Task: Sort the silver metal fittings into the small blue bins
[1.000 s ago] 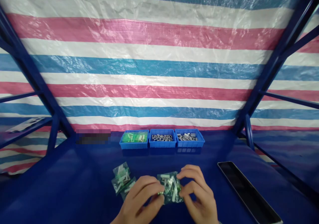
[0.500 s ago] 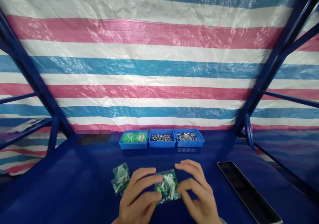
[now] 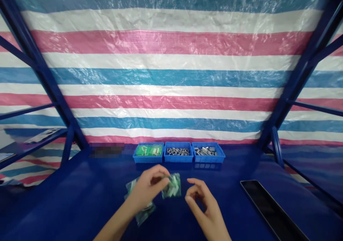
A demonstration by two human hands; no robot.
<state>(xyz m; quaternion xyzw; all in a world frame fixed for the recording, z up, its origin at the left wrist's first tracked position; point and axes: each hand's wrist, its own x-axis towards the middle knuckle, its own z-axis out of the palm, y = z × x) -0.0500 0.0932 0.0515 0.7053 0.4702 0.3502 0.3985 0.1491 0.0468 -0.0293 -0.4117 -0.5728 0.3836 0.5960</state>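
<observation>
A small clear plastic bag with green and pale metal pieces (image 3: 173, 186) is pinched at its left side between the thumb and fingers of my left hand (image 3: 148, 187). More such bags (image 3: 144, 215) lie on the blue table under my left wrist, partly hidden by it. My right hand (image 3: 205, 207) hovers to the right of the held bag, apart from it. Its fingers are curved, with a gap between thumb and fingertips and nothing in them.
Three blue bins stand in a row at the back: one with green packets (image 3: 148, 150), one with small metal parts (image 3: 178, 151), one with longer metal pieces (image 3: 205, 151). A dark tablet-like slab (image 3: 270, 207) lies at right. Blue frame posts (image 3: 291, 87) flank the table.
My left hand has carried the bag left and away from my right hand, over the other bags. The right hand has let go of the bag. The view has shifted slightly.
</observation>
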